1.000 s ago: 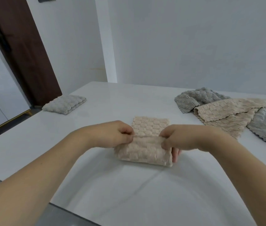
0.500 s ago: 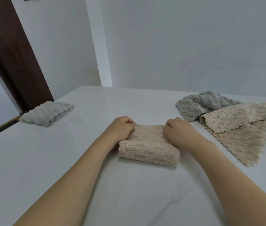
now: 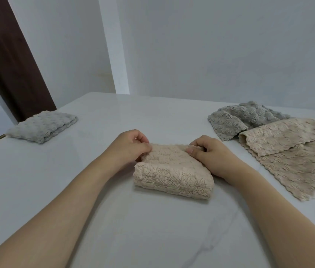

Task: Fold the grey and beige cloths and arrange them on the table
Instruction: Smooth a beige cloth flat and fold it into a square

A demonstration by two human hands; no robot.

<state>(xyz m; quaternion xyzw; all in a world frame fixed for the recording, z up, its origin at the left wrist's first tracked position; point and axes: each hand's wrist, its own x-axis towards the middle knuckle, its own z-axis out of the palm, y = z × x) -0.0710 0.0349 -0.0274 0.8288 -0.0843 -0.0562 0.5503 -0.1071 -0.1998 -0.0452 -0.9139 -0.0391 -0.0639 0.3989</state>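
Open counter to the left and near side, cloths crowding the right

The left hand (image 3: 128, 147) and right hand (image 3: 209, 154) sit at the far corners of the folded beige cloth (image 3: 173, 175), which fills the gap between them. Left of the left hand the counter (image 3: 87, 171) lies bare as far as the folded grey cloth (image 3: 42, 126), well apart near the far-left edge. Just right of the right hand a loose beige cloth (image 3: 292, 151) spreads wide, with a crumpled grey cloth (image 3: 243, 118) beyond it, blocking a sideways sweep. Beyond both hands bare counter runs to the wall (image 3: 210, 55). The near side lies open between the forearms.
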